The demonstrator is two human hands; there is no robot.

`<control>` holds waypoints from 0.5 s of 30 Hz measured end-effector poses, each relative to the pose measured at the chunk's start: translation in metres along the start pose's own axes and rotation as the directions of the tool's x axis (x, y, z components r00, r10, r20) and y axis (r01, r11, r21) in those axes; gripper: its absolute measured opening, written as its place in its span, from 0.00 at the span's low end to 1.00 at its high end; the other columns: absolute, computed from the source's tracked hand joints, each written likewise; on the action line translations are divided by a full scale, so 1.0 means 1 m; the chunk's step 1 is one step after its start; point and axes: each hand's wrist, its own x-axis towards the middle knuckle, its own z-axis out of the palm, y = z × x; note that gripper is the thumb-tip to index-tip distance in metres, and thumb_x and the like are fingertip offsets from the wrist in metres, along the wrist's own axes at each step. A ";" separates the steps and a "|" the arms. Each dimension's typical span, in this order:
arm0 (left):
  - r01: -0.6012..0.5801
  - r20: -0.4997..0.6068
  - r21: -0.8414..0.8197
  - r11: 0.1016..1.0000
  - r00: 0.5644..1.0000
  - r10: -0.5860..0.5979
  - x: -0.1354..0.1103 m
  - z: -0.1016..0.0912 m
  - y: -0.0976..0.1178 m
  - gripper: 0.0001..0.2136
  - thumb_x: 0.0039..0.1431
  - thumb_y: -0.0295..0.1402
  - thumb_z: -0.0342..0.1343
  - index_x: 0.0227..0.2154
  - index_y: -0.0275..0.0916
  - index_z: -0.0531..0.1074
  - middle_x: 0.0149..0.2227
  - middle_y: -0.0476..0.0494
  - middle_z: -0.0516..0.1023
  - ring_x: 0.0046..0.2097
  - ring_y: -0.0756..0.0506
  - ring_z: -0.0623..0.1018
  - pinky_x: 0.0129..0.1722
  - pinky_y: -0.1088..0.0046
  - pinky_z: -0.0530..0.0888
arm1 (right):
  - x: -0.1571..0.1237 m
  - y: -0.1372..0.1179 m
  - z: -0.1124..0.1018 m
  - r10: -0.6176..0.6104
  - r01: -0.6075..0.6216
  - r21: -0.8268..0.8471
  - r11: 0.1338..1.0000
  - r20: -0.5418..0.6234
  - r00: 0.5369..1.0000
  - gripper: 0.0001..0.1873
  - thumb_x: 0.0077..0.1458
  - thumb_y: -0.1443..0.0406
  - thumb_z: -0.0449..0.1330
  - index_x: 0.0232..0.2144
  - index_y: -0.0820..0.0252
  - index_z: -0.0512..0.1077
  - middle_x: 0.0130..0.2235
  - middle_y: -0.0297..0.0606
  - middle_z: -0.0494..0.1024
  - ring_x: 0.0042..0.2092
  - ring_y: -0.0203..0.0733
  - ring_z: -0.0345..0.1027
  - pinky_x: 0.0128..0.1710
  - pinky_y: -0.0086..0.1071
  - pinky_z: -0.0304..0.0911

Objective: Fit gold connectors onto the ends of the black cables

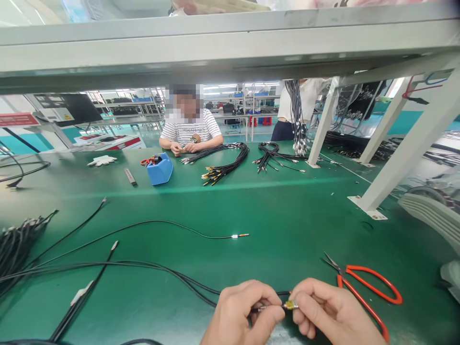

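Note:
At the bottom centre my left hand [242,311] pinches the end of a thin black cable [172,273] that runs off to the left across the green table [273,211]. My right hand [332,314] pinches a small gold connector [290,304] at that cable's tip. The two hands almost touch, fingertips facing each other. Red-handled scissors [366,290] lie on the table just right of my right hand.
More black cables lie at the left, one [201,233] with a metal tip at mid table. Across the table a seated person handles cable bundles [224,165] beside a blue bin [160,170]. White shelf legs [406,153] stand at the right, and a shelf hangs overhead.

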 end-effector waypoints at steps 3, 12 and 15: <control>0.100 0.046 -0.148 0.984 0.995 -0.094 -0.001 0.001 0.003 0.06 0.58 0.32 0.53 0.28 0.37 0.72 0.23 0.51 0.69 0.21 0.53 0.69 0.21 0.82 0.64 | 0.001 0.002 0.001 -0.005 0.006 -0.035 0.999 0.009 1.000 0.26 0.48 0.43 0.61 0.24 0.62 0.72 0.22 0.33 0.73 0.24 0.32 0.64 0.26 0.25 0.59; 0.125 0.052 -0.204 0.971 0.992 -0.117 -0.002 0.003 0.006 0.06 0.58 0.33 0.55 0.30 0.36 0.73 0.23 0.51 0.69 0.20 0.54 0.70 0.21 0.82 0.65 | 0.002 0.007 -0.004 -0.019 0.022 -0.089 0.996 0.035 0.999 0.27 0.51 0.42 0.58 0.25 0.61 0.71 0.23 0.33 0.72 0.25 0.34 0.63 0.27 0.27 0.60; 0.102 0.026 -0.161 0.982 0.995 -0.099 -0.003 0.003 0.004 0.04 0.56 0.30 0.56 0.30 0.36 0.75 0.24 0.50 0.71 0.21 0.53 0.70 0.23 0.81 0.67 | 0.002 0.010 -0.005 -0.043 0.047 -0.085 0.995 0.047 0.998 0.26 0.52 0.43 0.57 0.28 0.61 0.72 0.25 0.33 0.72 0.27 0.35 0.64 0.29 0.27 0.61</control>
